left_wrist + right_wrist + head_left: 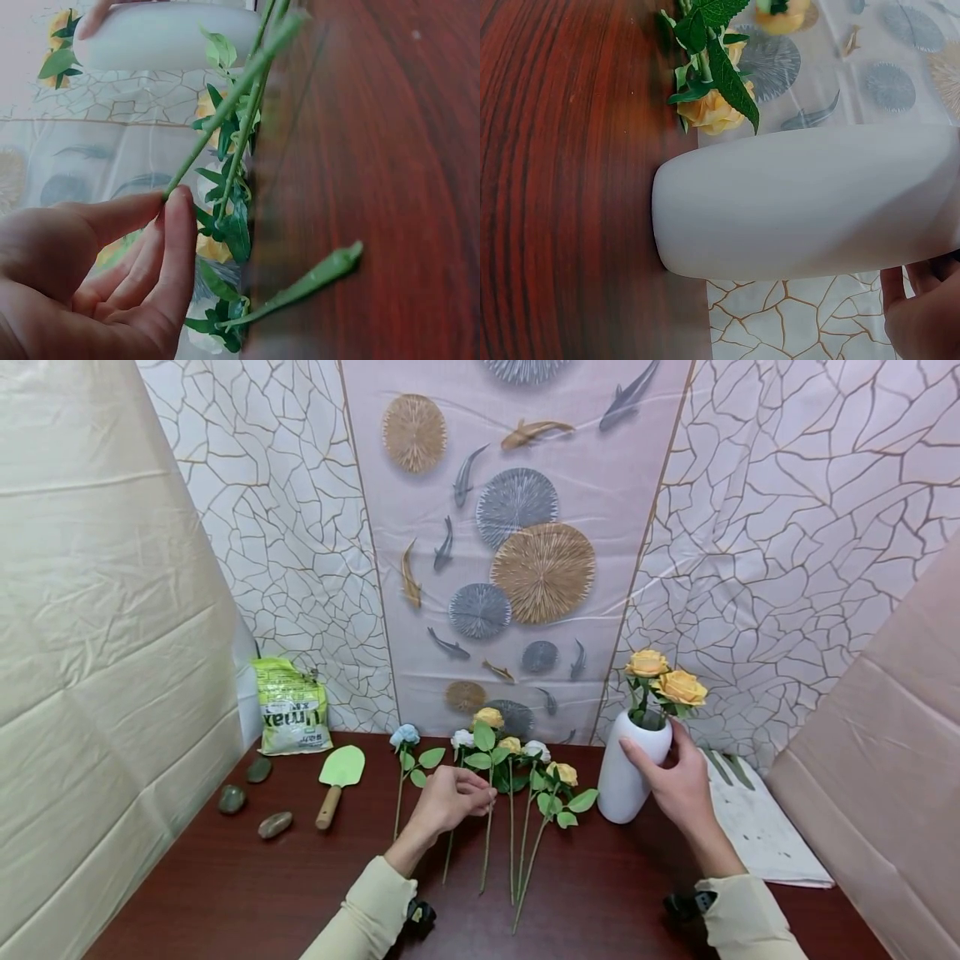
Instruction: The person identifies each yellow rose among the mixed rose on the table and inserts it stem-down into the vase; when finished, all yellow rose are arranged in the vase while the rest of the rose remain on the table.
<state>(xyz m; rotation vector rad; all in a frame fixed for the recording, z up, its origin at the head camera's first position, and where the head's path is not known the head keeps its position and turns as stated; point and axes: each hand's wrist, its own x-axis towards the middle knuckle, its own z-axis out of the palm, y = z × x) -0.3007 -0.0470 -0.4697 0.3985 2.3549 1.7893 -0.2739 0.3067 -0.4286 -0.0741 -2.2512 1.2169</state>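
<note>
With thumb and fingertips, my left hand (450, 799) pinches the green stem (225, 112) of a yellow rose (488, 717); the bloom points toward the back wall. Around it lie several more stemmed flowers, among them a blue one (405, 735), a white one (537, 751) and another yellow rose (562, 773). My right hand (681, 781) grips a white vase (622, 789) near its rim, thumb on the near side. Two yellow roses (680, 687) stand in the vase. In the right wrist view, the vase (802, 202) meets the tabletop at its base.
To the left are a green bag (294, 710), a trowel (342, 767) with a wooden handle, and several stones (275, 825). A white cloth or sheet (765, 827) with dark marks lies beyond the right hand. A patterned wall backs the dark red table (247, 902).
</note>
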